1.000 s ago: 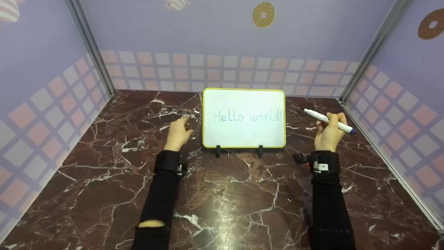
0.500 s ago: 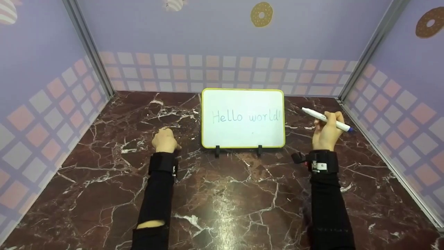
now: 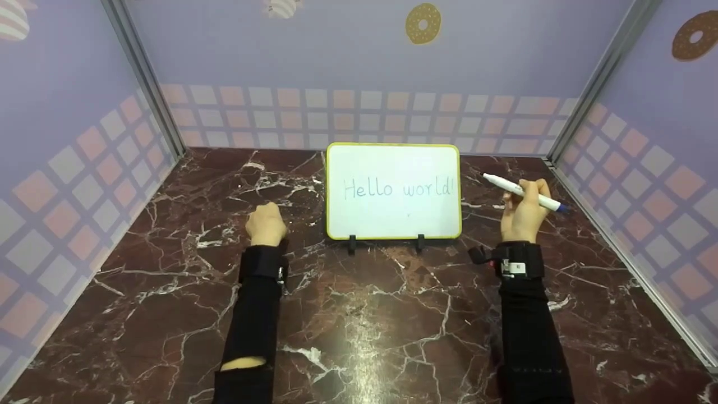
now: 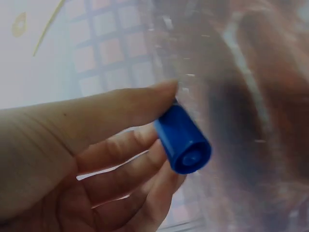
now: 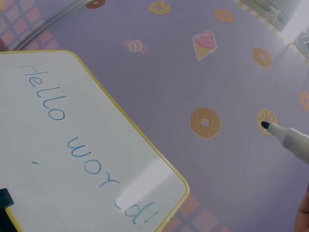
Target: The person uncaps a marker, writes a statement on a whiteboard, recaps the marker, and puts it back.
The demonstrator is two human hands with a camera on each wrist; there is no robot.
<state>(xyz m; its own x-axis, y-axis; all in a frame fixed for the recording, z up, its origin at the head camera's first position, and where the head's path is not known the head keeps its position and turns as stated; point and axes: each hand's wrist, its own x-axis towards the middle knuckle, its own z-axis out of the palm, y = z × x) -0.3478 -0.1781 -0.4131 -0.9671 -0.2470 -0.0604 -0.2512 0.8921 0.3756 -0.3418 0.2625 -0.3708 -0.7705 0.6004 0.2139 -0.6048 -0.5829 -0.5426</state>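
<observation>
We hold the marker (image 3: 524,192) in our right hand (image 3: 523,216), fingers curled round its barrel, the bare tip pointing up and left toward the board (image 3: 393,191) but well short of it; the right wrist view shows that tip (image 5: 266,125) uncapped in the air beside the board's corner. Our left hand (image 3: 267,224) rests on the table (image 3: 359,314) just left of the board, and the left wrist view shows thumb and fingers (image 4: 120,169) pinching the blue cap (image 4: 182,140). The board stands upright on two black feet, yellow-rimmed, reading "Hello world!" in blue, between our two hands.
</observation>
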